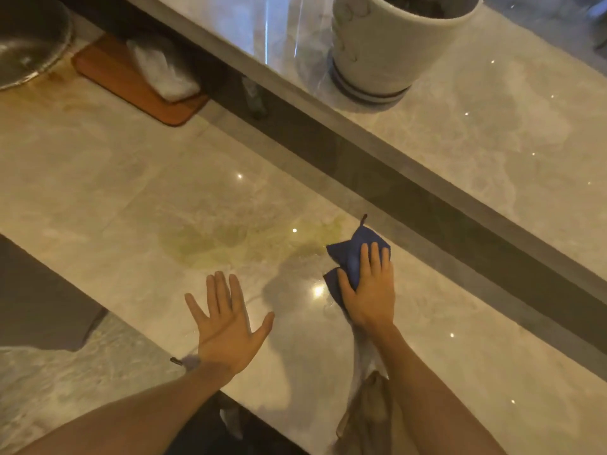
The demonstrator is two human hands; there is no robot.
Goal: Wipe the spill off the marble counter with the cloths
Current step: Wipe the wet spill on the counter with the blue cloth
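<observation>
A yellowish spill spreads over the middle of the marble counter. At its right end lies a blue cloth, with my right hand pressed flat on top of it. A grey-beige cloth trails from under my right forearm toward the counter's near edge. My left hand rests flat on the marble just in front of the spill, fingers spread, holding nothing.
A white plant pot stands on the raised ledge at the back. At the far left sit a brown tray with a white bag on it and a glass lid. A dark step divides ledge and counter.
</observation>
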